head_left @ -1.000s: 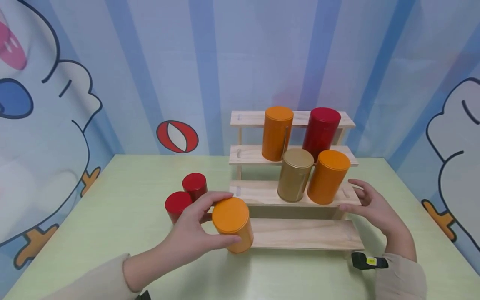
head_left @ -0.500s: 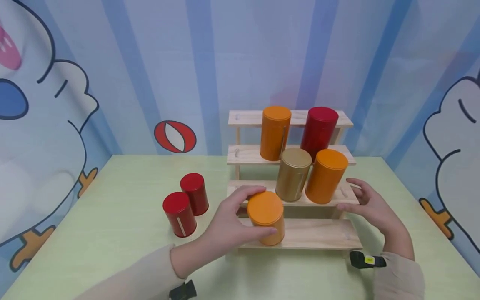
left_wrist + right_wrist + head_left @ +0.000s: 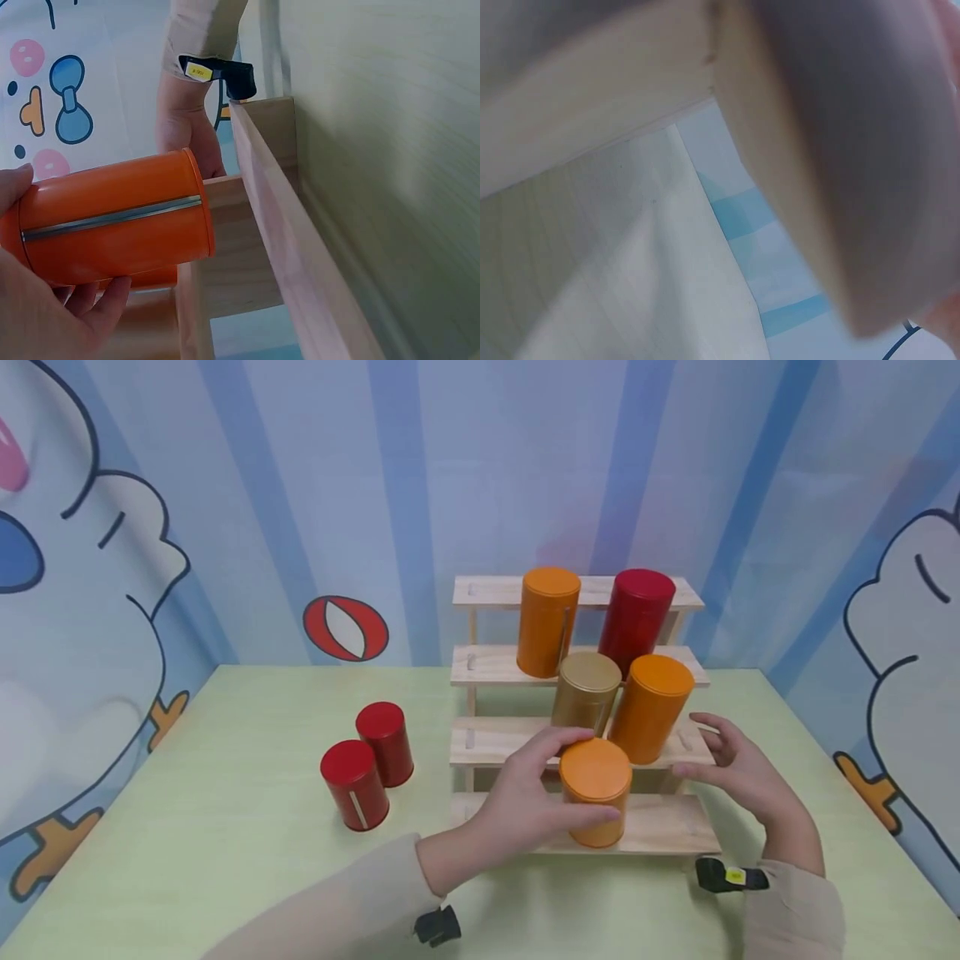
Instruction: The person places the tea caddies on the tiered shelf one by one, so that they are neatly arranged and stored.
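An orange cylindrical tin (image 3: 596, 789) is held by my left hand (image 3: 528, 797), thumb in front and fingers behind the lid. In the left wrist view the orange tin (image 3: 112, 217) hangs apart from the bottom board, its metal seam facing the camera. My right hand (image 3: 750, 772) grips the right end of a tiered wooden rack (image 3: 487, 739), at the second board from the bottom. That board carries a gold tin (image 3: 588, 689) and another orange tin (image 3: 651, 710). One tier higher stand a third orange tin (image 3: 549, 622) and a tall red tin (image 3: 636, 620).
Two small red tins (image 3: 356, 787) (image 3: 386, 745) stand upright on the pale green table (image 3: 247, 760), left of the rack. Behind is a blue striped backdrop (image 3: 337, 485) with cartoon figures. Blurred wood (image 3: 780, 150) fills much of the right wrist view.
My left hand has carried the orange tin rightward, from the rack's left side to in front of the bottom board's middle. My right hand keeps its grip at the rack's right end.
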`<state>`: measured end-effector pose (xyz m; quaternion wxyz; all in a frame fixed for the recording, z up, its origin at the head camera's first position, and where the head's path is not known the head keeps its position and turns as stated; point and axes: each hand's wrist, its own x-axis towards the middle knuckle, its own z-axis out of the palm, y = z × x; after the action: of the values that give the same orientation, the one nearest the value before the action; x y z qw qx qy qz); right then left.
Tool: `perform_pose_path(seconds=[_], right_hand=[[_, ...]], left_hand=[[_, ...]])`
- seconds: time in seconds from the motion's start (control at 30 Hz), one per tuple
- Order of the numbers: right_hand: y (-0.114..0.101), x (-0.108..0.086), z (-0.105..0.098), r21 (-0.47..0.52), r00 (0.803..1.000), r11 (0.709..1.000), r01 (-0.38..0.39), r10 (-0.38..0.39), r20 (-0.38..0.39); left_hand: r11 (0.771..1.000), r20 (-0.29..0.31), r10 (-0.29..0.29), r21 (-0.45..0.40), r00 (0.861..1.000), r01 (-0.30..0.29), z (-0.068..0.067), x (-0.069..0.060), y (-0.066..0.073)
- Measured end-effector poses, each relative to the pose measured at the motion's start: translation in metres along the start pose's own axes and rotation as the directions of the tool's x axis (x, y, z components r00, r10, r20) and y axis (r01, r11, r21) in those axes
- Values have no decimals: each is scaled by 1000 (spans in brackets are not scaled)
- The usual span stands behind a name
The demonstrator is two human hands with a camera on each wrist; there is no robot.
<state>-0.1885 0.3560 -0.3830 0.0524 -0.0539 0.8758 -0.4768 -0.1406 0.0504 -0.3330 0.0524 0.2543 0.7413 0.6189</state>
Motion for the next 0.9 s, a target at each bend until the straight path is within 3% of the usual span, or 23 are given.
perform_pose_path(seconds=[0.27, 0.6, 0.9], right_hand=[[1, 1, 0, 12, 1000, 1000, 1, -1, 6], [0, -2, -1, 9, 1000, 1000, -10, 10, 3], [2, -3, -1, 64, 1000, 998, 11, -12, 23]], left_hand=[[1000, 14, -27, 5, 1000, 27, 21, 10, -9], [998, 3, 29, 49, 1000, -29, 44, 24, -11], [995, 4, 6, 98, 1000, -7, 60, 32, -13]])
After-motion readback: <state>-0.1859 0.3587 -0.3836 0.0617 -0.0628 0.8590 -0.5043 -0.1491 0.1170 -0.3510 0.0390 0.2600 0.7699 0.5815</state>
